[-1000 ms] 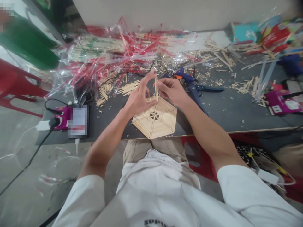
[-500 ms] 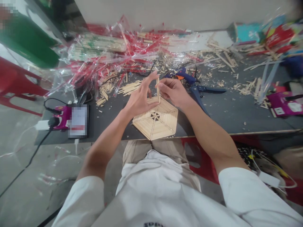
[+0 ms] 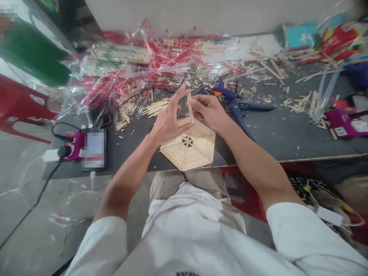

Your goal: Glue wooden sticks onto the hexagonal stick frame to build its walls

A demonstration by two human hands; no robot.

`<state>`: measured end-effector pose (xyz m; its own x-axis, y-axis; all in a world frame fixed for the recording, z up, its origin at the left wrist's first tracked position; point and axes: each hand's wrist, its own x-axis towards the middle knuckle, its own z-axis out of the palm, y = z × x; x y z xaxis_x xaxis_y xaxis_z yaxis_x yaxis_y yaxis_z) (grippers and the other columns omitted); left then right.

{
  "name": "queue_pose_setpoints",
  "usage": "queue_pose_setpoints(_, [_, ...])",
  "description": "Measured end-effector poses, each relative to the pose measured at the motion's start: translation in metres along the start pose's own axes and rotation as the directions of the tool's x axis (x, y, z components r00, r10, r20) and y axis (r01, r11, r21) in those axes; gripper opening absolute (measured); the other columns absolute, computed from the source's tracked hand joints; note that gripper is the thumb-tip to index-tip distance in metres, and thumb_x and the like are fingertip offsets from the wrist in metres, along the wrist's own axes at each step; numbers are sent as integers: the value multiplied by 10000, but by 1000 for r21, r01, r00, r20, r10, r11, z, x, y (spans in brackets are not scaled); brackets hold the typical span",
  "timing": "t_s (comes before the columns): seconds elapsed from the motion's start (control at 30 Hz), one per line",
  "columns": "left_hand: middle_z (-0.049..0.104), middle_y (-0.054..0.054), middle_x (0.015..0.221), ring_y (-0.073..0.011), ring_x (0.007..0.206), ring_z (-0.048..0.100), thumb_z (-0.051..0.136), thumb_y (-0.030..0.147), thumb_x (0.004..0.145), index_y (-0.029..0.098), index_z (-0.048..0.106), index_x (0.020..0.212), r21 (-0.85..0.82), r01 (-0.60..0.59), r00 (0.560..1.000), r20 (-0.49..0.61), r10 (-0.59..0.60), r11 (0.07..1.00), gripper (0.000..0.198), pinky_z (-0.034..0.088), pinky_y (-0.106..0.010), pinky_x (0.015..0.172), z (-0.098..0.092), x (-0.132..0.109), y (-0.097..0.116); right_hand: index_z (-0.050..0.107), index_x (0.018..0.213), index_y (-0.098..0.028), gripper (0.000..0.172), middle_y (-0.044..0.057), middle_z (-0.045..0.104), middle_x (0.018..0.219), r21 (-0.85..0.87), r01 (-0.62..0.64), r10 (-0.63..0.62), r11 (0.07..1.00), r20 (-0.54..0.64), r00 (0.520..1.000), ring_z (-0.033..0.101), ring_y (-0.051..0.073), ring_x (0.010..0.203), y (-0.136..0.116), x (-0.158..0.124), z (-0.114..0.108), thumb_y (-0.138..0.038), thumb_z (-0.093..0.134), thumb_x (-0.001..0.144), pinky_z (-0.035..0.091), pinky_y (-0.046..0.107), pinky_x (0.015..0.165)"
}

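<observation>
Thin wooden sticks point(image 3: 190, 110) stand lengthwise between the thumb and forefinger of my left hand point(image 3: 165, 122), which is closed on their two ends. My right hand point(image 3: 209, 110) pinches at the sticks' right side with thumb and forefinger; its other fingers are curled in. Below both hands lies a hexagonal panel point(image 3: 198, 153) built from rows of pale sticks, with spokes meeting at a small open centre. The left thumb is over the panel's far edge, and I cannot tell whether it touches.
A blue glue gun point(image 3: 227, 92) and dark-blue cutters point(image 3: 241, 113) lie beyond my right hand. Loose sticks point(image 3: 156, 108) sit behind my left hand. Plastic wrappers point(image 3: 115, 76) cover the back. A phone point(image 3: 94, 149) and purple power strip point(image 3: 75, 145) are left; a red stool point(image 3: 20, 103) stands beside the table.
Both hands keep the same grip on the sticks. The whole view has shifted slightly, and the panel lies as before.
</observation>
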<state>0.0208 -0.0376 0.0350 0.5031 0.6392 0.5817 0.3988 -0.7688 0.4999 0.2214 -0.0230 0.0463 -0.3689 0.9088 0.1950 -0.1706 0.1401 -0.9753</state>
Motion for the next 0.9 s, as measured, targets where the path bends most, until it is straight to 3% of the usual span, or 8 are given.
queue_pose_setpoints(0.17, [383,-121,1662,-286,1160,709,567,795,930,474,-124,1660,36,5,1000,3,-5,999,1056,603,-335,690,2,-3,-3,659,888,-182,510,-89,458,557,25,6,-7,1000,29,1000,341,40,446,-1,0,1,-673,788,843,261,208,420])
queue_pose_setpoints(0.4, [365,-136,1675,-265,1111,717,589,794,918,452,-112,1668,38,9,1000,11,-9,999,1082,578,-298,614,0,-2,-6,670,885,-181,490,-81,461,573,9,-19,19,1000,37,999,355,45,471,-7,-2,-1,-654,791,852,261,210,427])
queue_pose_setpoints(0.6, [322,-136,1704,-170,939,701,537,775,955,421,-88,1665,36,51,998,-30,-50,998,1011,559,-289,581,-5,1,1,714,857,-155,427,-68,472,560,-137,-199,229,970,266,936,339,51,512,-26,-8,-13,-559,849,840,263,232,463])
queue_pose_setpoints(0.73, [402,-137,1660,-137,849,667,609,753,924,374,25,1659,9,84,995,-52,-83,996,1012,548,-284,567,-8,3,9,699,815,-161,420,-58,498,592,-155,-190,229,970,299,926,372,56,543,-31,-8,-12,-556,837,849,280,234,488])
queue_pose_setpoints(0.9, [402,-123,1666,-153,868,679,611,763,908,406,10,1664,0,110,993,-38,-110,994,1029,550,-294,596,-9,2,10,684,800,-167,361,-52,528,623,-186,-158,211,970,310,927,394,64,577,-26,-7,-12,-492,821,877,307,235,526])
